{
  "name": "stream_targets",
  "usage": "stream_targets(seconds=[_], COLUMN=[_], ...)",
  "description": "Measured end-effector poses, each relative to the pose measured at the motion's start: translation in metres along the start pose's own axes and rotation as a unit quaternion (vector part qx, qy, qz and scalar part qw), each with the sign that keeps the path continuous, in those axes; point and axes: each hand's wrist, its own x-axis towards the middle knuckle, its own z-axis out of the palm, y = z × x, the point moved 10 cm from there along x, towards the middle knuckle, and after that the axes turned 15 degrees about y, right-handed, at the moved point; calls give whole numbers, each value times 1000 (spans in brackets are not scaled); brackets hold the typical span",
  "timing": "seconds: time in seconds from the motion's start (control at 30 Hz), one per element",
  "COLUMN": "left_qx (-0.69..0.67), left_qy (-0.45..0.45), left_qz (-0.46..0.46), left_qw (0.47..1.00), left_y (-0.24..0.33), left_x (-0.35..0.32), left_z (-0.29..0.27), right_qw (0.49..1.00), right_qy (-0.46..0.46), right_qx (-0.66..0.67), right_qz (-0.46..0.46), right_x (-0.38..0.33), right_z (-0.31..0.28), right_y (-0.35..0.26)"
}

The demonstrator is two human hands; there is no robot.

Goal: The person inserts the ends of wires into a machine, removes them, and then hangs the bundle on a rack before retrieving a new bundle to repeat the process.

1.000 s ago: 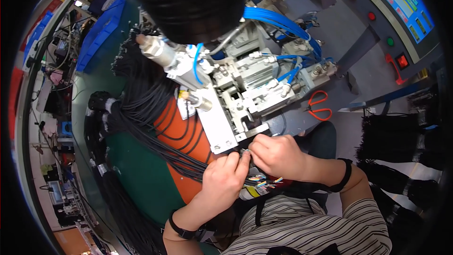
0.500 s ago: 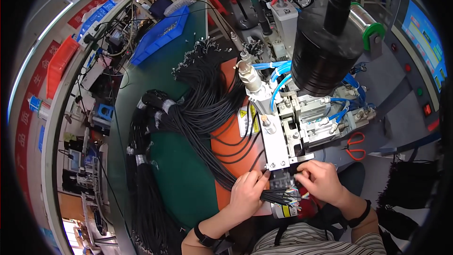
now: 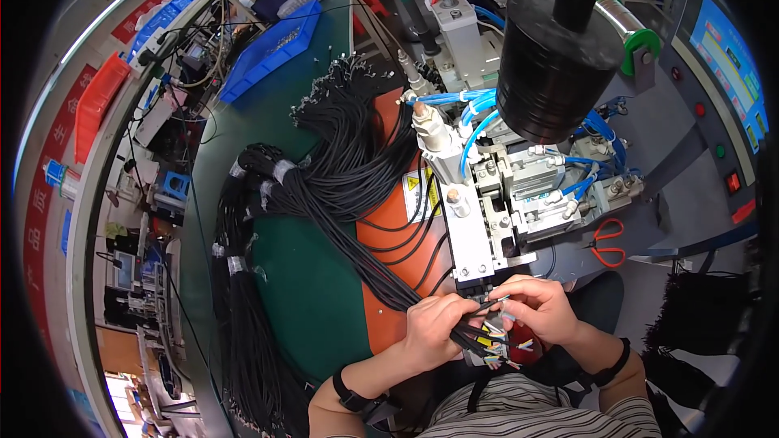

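Observation:
My left hand (image 3: pixel 436 326) is closed around several black cables (image 3: pixel 469 339), whose stripped ends fan out in coloured wires (image 3: pixel 495 350) below my fingers. One black cable stretches from that hand across to my right hand (image 3: pixel 537 307), which pinches it near its end, thumb against fingers. Both hands are close together just in front of the metal fixture of a bench machine (image 3: pixel 472 235). The exact wire tip between my right fingers is too small to make out.
A large bundle of black cables (image 3: pixel 349 170) lies on the orange and green bench (image 3: pixel 312 296). A black cylinder (image 3: pixel 556 73) hangs over the machine. Red-handled scissors (image 3: pixel 608 243) lie to the right, below a screen (image 3: pixel 726 73). A blue tray (image 3: pixel 268 53) sits at the back left.
My right hand has moved left toward my left hand and now pinches a cable. The cable ends have shifted away from the fixture. The view has shifted slightly.

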Motion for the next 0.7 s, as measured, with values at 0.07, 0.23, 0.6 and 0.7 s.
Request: stream_targets(seconds=[0.07, 0.23, 0.6, 0.7], left_qx=[-27, 11, -11, -47], left_qy=[9, -15, -30, -30], left_qz=[-8, -5, -36, -33], left_qw=[1000, 1000, 999, 998], left_y=[0, -2, -3, -3], left_x=[2, 0, 4, 7], left_z=[-1, 15, 19, 15], right_qw=[999, 988, 980, 986], right_qy=[14, 52, 61, 16], right_qx=[7, 50, 11, 56], right_qz=[44, 139, 187, 155], right_x=[1, -3, 0, 4], right_z=[-4, -17, -19, -7], right_y=[8, 30, 34, 30])
